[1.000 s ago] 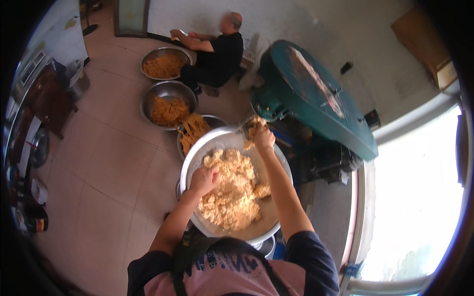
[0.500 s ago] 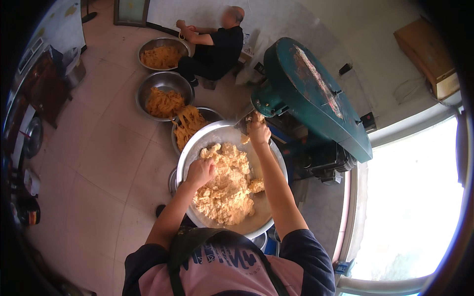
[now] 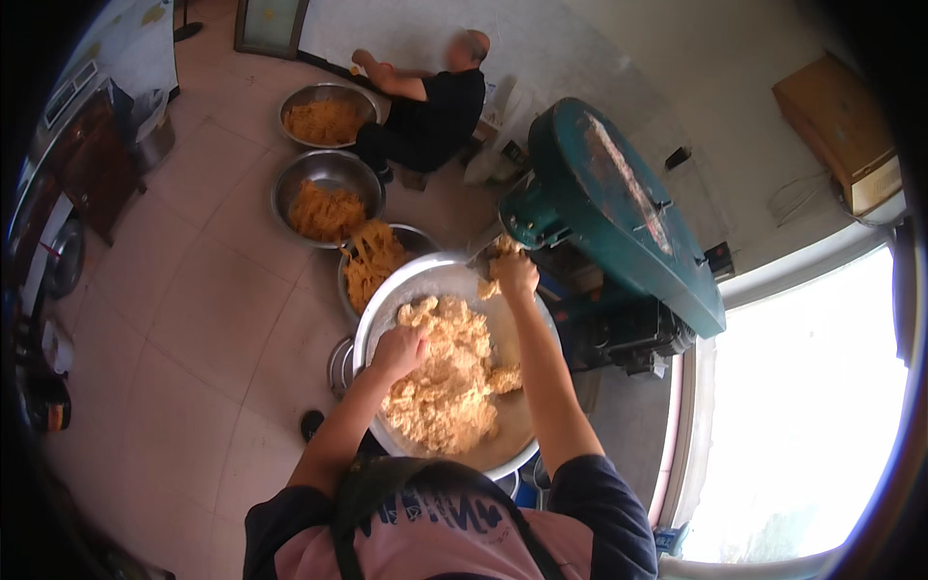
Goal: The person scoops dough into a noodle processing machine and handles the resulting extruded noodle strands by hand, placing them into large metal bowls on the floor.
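My right fingers (image 3: 507,270) curl at a crumbly yellow dough clump (image 3: 506,245) by the green metal machine (image 3: 619,208); shallow reach seems safest. Left fingers (image 3: 417,349) curl at the dough heap (image 3: 449,387); both grips unclear.

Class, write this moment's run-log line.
left hand: at pale crumbly dough; right hand: at dough by green metal machine; container: round silver metal bowl
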`<action>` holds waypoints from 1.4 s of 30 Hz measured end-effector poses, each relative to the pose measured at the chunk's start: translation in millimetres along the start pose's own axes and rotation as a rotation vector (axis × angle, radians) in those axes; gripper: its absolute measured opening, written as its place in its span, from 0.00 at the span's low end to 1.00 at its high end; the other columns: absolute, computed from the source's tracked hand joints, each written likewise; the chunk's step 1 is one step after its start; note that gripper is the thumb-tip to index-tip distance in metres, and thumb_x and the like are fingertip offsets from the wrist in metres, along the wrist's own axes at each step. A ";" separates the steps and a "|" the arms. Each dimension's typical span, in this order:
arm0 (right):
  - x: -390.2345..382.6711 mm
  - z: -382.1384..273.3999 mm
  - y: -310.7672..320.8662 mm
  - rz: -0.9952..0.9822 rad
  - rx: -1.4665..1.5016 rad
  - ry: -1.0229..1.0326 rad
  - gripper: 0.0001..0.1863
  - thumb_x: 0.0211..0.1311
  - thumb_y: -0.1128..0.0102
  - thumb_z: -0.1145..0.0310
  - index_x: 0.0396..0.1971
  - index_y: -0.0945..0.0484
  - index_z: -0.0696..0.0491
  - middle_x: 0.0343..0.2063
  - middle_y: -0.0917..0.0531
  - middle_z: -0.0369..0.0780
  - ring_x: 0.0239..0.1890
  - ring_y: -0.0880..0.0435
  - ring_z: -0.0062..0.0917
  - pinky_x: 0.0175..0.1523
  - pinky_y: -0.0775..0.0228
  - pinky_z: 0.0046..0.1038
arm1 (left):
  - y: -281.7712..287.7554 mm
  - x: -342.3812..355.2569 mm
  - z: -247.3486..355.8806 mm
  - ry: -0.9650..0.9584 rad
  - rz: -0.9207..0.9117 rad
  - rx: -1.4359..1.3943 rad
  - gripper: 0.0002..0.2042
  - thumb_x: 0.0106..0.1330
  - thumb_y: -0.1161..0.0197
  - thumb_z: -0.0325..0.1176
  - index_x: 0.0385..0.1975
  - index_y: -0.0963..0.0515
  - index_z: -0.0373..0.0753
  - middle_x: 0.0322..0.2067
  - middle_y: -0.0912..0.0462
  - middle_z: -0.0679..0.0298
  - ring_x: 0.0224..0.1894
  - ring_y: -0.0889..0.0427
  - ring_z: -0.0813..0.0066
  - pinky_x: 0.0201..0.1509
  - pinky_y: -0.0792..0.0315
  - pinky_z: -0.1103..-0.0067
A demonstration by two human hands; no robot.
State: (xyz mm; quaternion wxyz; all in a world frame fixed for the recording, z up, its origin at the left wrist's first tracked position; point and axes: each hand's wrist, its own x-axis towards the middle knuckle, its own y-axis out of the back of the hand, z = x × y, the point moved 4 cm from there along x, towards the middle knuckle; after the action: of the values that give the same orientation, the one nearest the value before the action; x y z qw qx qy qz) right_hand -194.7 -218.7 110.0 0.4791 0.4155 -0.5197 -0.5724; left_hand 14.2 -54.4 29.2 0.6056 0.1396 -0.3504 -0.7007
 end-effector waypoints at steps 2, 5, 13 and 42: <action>16.1 30.1 -16.5 0.040 0.083 -0.066 0.13 0.60 0.52 0.63 0.33 0.19 0.52 0.37 0.17 0.48 0.42 0.17 0.44 0.46 0.24 0.41 | -6.9 -4.2 7.0 -0.018 -0.015 -0.035 0.08 0.59 0.44 0.33 0.27 0.27 0.35 0.21 0.21 0.54 0.27 0.21 0.55 0.31 0.27 0.63; 6.6 40.8 -1.8 -0.037 -0.046 0.168 0.13 0.63 0.55 0.61 0.37 0.20 0.44 0.39 0.17 0.46 0.42 0.18 0.43 0.43 0.24 0.42 | -5.5 -5.0 2.2 -0.010 -0.051 0.001 0.08 0.60 0.44 0.34 0.29 0.27 0.35 0.21 0.21 0.54 0.27 0.21 0.56 0.31 0.27 0.63; -59.7 23.9 37.8 0.101 0.130 0.269 0.10 0.58 0.48 0.58 0.36 0.18 0.39 0.25 0.17 0.48 0.31 0.17 0.45 0.37 0.23 0.43 | -14.4 -3.9 -6.1 0.044 -0.132 0.039 0.07 0.60 0.43 0.35 0.29 0.26 0.38 0.23 0.21 0.55 0.29 0.20 0.57 0.32 0.27 0.65; -1.3 27.4 -20.2 0.158 0.150 0.073 0.10 0.58 0.47 0.57 0.36 0.21 0.41 0.28 0.18 0.50 0.33 0.18 0.48 0.39 0.25 0.46 | -17.1 -1.7 -4.3 0.044 -0.122 0.000 0.06 0.59 0.43 0.33 0.26 0.27 0.37 0.22 0.21 0.54 0.28 0.21 0.55 0.32 0.28 0.63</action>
State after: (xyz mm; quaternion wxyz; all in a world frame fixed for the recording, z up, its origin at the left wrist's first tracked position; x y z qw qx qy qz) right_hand -223.4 -212.1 93.0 0.5089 0.4287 -0.5744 -0.4768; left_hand 4.4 -53.9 14.4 0.5694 0.1761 -0.3278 -0.7330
